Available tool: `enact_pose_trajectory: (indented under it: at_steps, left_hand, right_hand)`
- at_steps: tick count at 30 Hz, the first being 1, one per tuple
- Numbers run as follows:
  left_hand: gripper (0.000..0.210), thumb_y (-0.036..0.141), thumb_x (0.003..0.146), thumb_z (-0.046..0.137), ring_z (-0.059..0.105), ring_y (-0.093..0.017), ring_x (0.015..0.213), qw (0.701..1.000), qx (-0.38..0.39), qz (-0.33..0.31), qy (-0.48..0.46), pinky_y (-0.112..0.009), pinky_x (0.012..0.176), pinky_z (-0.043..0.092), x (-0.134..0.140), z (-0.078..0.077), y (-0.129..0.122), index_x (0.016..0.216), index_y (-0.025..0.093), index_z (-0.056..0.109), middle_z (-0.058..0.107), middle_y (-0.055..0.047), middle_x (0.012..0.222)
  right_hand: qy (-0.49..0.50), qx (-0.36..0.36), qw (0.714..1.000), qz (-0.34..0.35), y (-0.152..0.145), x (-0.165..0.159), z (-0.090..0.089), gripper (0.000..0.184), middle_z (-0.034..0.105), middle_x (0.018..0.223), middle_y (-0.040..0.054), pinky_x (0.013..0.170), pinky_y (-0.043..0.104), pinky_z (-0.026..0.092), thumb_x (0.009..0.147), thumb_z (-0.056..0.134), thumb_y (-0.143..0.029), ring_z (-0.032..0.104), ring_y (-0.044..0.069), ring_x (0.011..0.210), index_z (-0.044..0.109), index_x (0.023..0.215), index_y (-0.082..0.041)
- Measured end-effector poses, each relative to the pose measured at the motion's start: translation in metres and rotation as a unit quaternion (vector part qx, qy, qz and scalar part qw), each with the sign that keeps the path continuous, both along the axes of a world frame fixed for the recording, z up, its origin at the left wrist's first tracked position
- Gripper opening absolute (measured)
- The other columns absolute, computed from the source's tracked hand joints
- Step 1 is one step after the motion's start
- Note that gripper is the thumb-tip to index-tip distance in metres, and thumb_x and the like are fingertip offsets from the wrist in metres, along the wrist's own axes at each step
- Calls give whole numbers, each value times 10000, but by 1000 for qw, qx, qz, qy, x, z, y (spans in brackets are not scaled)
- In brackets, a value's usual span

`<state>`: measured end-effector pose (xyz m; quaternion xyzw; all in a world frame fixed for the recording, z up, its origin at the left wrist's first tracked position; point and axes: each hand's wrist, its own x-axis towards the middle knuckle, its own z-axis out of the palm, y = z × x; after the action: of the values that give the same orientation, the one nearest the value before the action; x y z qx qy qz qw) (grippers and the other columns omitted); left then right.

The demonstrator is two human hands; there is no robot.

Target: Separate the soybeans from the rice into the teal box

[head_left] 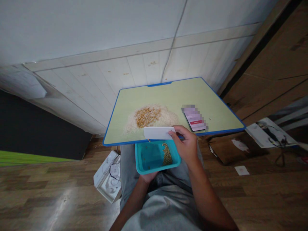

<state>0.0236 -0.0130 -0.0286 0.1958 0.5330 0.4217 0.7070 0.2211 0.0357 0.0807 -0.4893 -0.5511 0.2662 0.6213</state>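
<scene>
My right hand (186, 141) pinches a white flat scraper-like card (157, 132) by its right end. The card stands along the front edge of the small table (183, 88), just above a turquoise plastic basin (141, 170). My left hand (148, 177) holds the basin from below, its fingers hidden. Yellow round beans (167, 157) lie along the basin's right side. On the table, a heap of similar yellow beans (146, 117) rests amid spread rice-like pale grains (168, 116). One or two beans show at the table edge under the card.
A phone (194, 118) lies on the table's right side. An open white box (109, 176) stands on the floor at left. At right are a cardboard box (231, 149) and a white tray with cables (267, 131). The panelled wall (139, 69) is behind the table.
</scene>
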Motion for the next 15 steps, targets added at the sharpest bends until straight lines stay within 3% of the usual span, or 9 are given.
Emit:
enact_pose_trajectory:
  at_steps: [2,4,7,9,12,15]
  left_hand:
    - [768,671,1111,85,649,-295,1518,982,-20,32,-185,-561,1175,622,5,6,3,1362,360,741,623,74,1672]
    - [756,704,1116,144,625,-306,1541,957,-57,63,-276,-545,1204,601,6,10,4,1305,326,770,628,52,1666]
    - [783,698,1119,118,612,-286,1553,955,-91,89,-267,-483,1214,593,6,11,3,1283,319,782,615,56,1681]
    - [793,684,1118,92,605,-287,1560,959,-95,93,-249,-485,1206,600,5,10,2,1402,317,735,571,61,1713]
    - [890,683,1089,6,534,-293,1618,979,-60,40,-189,-510,1206,595,4,9,1,1773,253,380,399,42,1808]
    - [936,627,1049,-115,440,-287,1676,993,-33,-16,-113,-502,1231,567,6,18,2,1845,152,16,253,26,1851]
  right_hand:
    - [3,-1,1000,4,0,0,-1,119,817,825,4,695,287,597,951,783,-351,774,203,736,815,917,-241]
    - [12,5,1000,-17,0,0,-2,101,822,824,5,712,295,608,946,782,-335,779,206,743,814,926,-241]
    - [29,12,997,-73,0,1,-5,93,837,844,16,726,304,617,951,776,-323,785,209,753,807,961,-236]
    - [35,10,996,-87,-1,2,-7,104,846,863,26,712,301,616,956,782,-330,786,207,749,801,982,-231]
    - [38,0,998,-57,-3,-1,-6,115,844,853,25,663,282,608,947,796,-341,783,197,719,791,977,-231]
    - [30,-18,999,-9,-5,-8,-4,117,822,798,9,608,261,590,930,793,-349,763,183,667,770,935,-234]
